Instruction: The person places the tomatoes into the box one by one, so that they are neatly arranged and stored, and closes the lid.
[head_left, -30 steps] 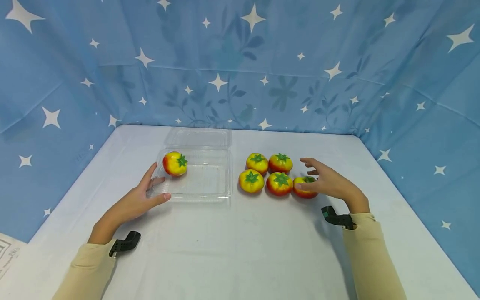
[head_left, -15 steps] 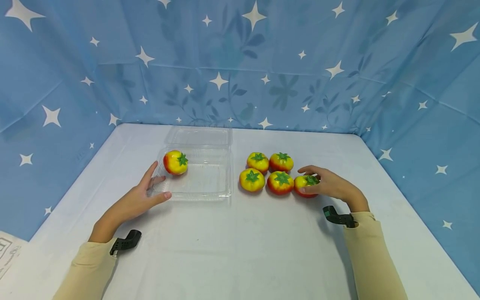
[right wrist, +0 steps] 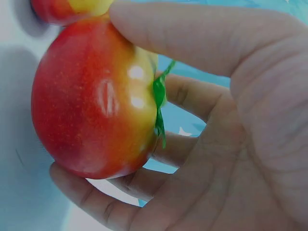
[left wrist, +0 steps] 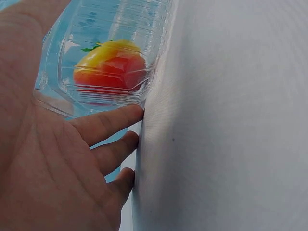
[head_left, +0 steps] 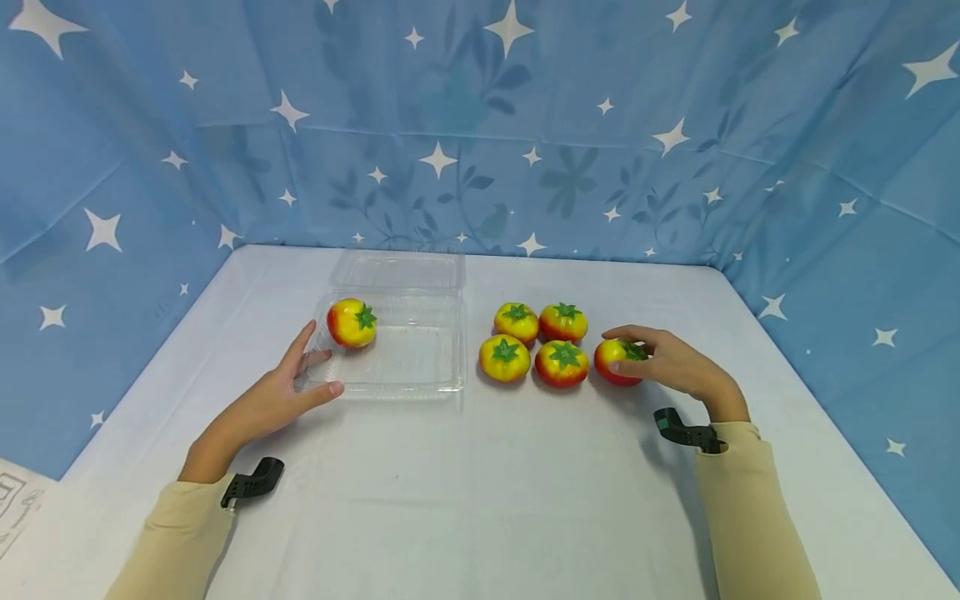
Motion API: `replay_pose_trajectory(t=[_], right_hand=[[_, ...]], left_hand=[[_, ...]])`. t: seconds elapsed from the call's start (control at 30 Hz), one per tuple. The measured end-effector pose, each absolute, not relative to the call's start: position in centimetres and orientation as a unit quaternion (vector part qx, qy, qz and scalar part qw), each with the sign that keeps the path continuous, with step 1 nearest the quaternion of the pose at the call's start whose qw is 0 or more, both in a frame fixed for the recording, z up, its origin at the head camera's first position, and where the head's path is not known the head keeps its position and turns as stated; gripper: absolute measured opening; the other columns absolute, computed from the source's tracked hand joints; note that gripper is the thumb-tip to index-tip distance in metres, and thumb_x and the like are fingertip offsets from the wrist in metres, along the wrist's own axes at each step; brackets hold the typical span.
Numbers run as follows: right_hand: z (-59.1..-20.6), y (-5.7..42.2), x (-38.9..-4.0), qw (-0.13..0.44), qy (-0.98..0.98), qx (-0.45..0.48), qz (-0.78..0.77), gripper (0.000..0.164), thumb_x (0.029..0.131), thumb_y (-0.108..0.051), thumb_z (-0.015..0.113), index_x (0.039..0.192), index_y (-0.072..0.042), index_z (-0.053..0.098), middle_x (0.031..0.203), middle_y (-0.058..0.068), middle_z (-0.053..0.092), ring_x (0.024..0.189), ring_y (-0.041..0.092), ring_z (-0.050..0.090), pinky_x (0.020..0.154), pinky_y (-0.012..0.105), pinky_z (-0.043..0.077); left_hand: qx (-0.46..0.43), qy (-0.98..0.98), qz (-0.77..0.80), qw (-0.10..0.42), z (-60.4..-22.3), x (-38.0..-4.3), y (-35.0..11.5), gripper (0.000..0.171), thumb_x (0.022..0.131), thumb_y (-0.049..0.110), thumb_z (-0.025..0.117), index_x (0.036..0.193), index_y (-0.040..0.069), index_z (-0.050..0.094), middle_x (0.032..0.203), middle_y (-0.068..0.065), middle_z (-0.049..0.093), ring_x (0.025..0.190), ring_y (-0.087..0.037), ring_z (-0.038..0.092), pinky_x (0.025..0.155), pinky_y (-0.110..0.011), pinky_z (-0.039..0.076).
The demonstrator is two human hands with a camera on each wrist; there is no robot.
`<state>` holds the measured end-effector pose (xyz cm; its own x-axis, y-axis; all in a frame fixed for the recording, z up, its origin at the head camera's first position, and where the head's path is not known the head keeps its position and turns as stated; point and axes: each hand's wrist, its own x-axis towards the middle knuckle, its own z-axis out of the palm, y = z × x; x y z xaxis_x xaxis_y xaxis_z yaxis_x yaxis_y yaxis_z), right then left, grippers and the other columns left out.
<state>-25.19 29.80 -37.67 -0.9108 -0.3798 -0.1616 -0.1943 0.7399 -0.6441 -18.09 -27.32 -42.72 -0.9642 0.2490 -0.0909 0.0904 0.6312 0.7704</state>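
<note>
A white-covered table (head_left: pixel 450 517) carries a clear plastic clamshell (head_left: pixel 412 354), lid open, left of centre toward the far edge. The left hand (head_left: pixel 273 402) spreads its fingers at the clamshell's near-left corner; contact is uncertain. Nearer the table's right edge, the right hand (head_left: pixel 681 367) clasps an imitation tomato (right wrist: pixel 91 101). The step looks like picking up; the next move calls for a steady grip, clear of four loose tomatoes (head_left: pixel 561 373). A tilted tomato (head_left: pixel 348 327) lies in the clamshell's left end. Printing (head_left: pixel 15 504) by the table's left edge is cut off, unreadable.

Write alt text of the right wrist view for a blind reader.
The person's right grip holds a glossy red-and-yellow fruit with a green leafy top. Part of a second fruit shows at the upper left.
</note>
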Motion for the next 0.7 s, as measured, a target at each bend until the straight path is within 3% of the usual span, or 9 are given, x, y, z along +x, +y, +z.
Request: replay_pose_trajectory(t=[0.3,0.53,0.7], right_hand=[[-36.5,29.8,-24.8,0.104,0.918,-0.183,-0.336,0.055,0.108,-0.033,0.064,0.158,-0.011,0.053,0.160,0.021,0.048,0.141,0.045,0.043,0.105,0.069,0.049],[-35.5,28.9,-24.3,0.077,0.910,-0.206,-0.350,0.049,0.111,-0.031,0.060,0.157,-0.015,0.055,0.158,0.017,0.052,0.142,0.041,0.044,0.103,0.069,0.050],[-35.2,28.2,-24.2,0.059,0.900,-0.219,-0.373,0.045,0.111,-0.027,0.061,0.154,-0.014,0.057,0.154,0.014,0.055,0.137,0.037,0.048,0.104,0.061,0.051]], left_hand=[[0.100,0.896,0.422,0.093,-42.7,-18.1,-27.4,0.114,0.101,0.047,0.073,0.172,0.027,-0.015,0.170,-0.026,0.033,0.154,-0.056,0.024,0.115,-0.082,0.021],[0.098,0.899,0.417,0.093,-42.7,-18.1,-27.4,0.114,0.101,0.048,0.072,0.172,0.026,-0.015,0.170,-0.025,0.032,0.154,-0.057,0.023,0.115,-0.082,0.019],[0.095,0.899,0.417,0.095,-42.8,-18.2,-27.3,0.114,0.101,0.049,0.072,0.172,0.026,-0.014,0.170,-0.025,0.032,0.154,-0.058,0.023,0.114,-0.083,0.018]])
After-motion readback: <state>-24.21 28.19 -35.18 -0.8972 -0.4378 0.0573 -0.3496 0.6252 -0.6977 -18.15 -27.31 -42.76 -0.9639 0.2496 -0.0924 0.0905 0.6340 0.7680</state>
